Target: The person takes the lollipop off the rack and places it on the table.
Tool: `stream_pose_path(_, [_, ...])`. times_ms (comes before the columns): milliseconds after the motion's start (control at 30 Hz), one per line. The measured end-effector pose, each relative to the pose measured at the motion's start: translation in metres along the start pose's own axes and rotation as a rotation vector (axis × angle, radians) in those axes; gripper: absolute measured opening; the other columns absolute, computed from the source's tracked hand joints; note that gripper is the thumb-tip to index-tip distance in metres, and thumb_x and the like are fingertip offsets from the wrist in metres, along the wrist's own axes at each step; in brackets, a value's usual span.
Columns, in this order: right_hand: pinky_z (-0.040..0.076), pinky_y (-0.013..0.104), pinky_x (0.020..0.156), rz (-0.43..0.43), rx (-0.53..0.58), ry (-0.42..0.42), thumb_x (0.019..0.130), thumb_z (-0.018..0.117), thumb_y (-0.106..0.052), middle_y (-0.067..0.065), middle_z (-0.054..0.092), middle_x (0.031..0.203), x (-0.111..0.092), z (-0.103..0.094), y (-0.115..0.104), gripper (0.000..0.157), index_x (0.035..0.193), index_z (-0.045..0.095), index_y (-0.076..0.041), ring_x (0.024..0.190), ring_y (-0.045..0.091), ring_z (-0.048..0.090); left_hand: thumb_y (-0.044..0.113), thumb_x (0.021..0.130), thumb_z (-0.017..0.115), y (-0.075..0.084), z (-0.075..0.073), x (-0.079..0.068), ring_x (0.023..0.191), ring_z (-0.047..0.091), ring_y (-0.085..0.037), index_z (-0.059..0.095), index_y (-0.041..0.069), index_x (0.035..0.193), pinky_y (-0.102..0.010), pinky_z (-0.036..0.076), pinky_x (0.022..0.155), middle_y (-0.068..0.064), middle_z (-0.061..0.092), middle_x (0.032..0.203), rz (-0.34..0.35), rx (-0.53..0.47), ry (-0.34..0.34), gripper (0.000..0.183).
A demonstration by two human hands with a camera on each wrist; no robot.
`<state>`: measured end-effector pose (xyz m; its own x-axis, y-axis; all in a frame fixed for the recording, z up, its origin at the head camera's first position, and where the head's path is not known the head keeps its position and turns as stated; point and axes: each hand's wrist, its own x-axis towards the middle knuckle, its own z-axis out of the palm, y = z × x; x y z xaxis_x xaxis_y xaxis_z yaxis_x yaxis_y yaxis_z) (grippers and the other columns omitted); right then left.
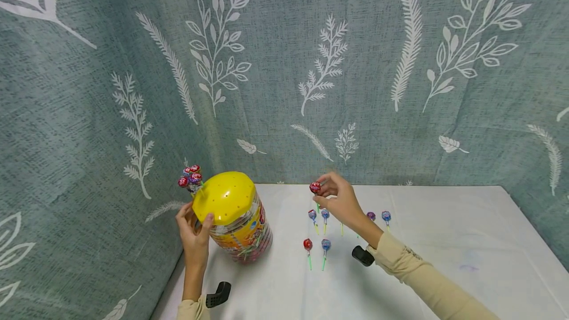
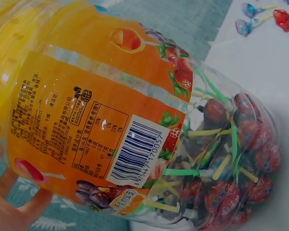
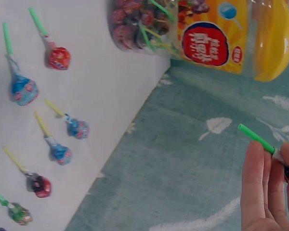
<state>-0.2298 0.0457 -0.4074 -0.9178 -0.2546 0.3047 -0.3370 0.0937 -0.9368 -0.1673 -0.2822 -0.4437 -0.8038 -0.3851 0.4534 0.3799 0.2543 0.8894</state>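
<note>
A clear plastic jar with an orange label and a yellow dotted lid leans on the left of the table. Lollipops fill its lower part, as the left wrist view shows. My left hand grips the jar at the lid, thumb on the near side. Several lollipops stand up at the lid's left edge. To the right of the jar, my right hand pinches a lollipop with a dark red wrapper and green stick, raised above the table.
Several lollipops lie in rows on the white table, among them a red one and a blue one. My right forearm partly covers the back row. A green leaf-patterned cloth hangs behind and at the left.
</note>
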Motion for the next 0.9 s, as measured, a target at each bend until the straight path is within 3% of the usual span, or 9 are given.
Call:
stream_pose_path(100, [0.053, 0.033, 0.063, 0.006, -0.03, 0.014, 0.082, 0.068, 0.005, 0.022, 0.063, 0.091, -0.001, -0.002, 0.018, 0.036, 0.115, 0.053, 0.004, 0.08, 0.035, 0.062, 0.005, 0.087, 0.057, 0.001, 0.0, 0.0, 0.123, 0.038, -0.017, 0.025, -0.005, 0.141, -0.03, 0.033, 0.094, -0.006, 0.038, 0.134, -0.004, 0.006, -0.001, 0.063])
stream_pose_path(233, [0.053, 0.033, 0.061, 0.013, -0.032, 0.026, 0.081, 0.07, 0.004, 0.018, 0.063, 0.089, -0.006, -0.004, 0.032, 0.036, 0.113, 0.054, 0.002, 0.076, 0.029, 0.063, 0.006, 0.087, 0.057, 0.001, 0.0, -0.001, 0.123, 0.038, -0.017, 0.025, -0.004, 0.141, -0.029, 0.033, 0.094, -0.006, 0.038, 0.134, -0.006, 0.013, -0.001, 0.063])
stream_pose_path(400, [0.054, 0.039, 0.062, 0.069, -0.001, 0.038, 0.079, 0.07, 0.005, 0.017, 0.063, 0.087, -0.013, -0.006, 0.042, 0.036, 0.112, 0.054, 0.001, 0.074, 0.03, 0.064, 0.006, 0.087, 0.057, 0.001, -0.001, 0.0, 0.123, 0.038, -0.017, 0.026, -0.004, 0.14, -0.028, 0.033, 0.093, -0.006, 0.038, 0.134, 0.0, 0.014, -0.001, 0.062])
stream_pose_path(600, [0.054, 0.034, 0.059, 0.14, -0.015, 0.03, 0.079, 0.07, 0.005, 0.013, 0.062, 0.082, -0.024, -0.009, 0.055, 0.035, 0.11, 0.055, -0.001, 0.072, 0.034, 0.063, 0.006, 0.087, 0.057, 0.0, -0.001, 0.0, 0.123, 0.038, -0.019, 0.026, -0.004, 0.14, -0.033, 0.033, 0.094, -0.006, 0.038, 0.134, -0.003, 0.007, -0.002, 0.062])
stream_pose_path(667, [0.054, 0.034, 0.058, 0.148, -0.013, 0.031, 0.079, 0.07, 0.006, 0.013, 0.062, 0.081, -0.028, -0.009, 0.059, 0.035, 0.109, 0.055, -0.001, 0.072, 0.039, 0.062, 0.006, 0.087, 0.057, 0.0, -0.001, 0.0, 0.124, 0.038, -0.019, 0.026, -0.003, 0.14, -0.031, 0.033, 0.094, -0.006, 0.038, 0.134, -0.005, 0.006, -0.002, 0.062])
stream_pose_path(900, [0.054, 0.036, 0.057, 0.19, -0.009, 0.052, 0.078, 0.071, 0.006, 0.013, 0.06, 0.078, -0.036, -0.012, 0.069, 0.034, 0.107, 0.055, 0.0, 0.07, 0.034, 0.063, 0.006, 0.087, 0.057, -0.002, -0.001, 0.0, 0.123, 0.038, -0.019, 0.026, -0.003, 0.141, -0.025, 0.033, 0.092, -0.005, 0.038, 0.133, -0.011, 0.009, 0.002, 0.062])
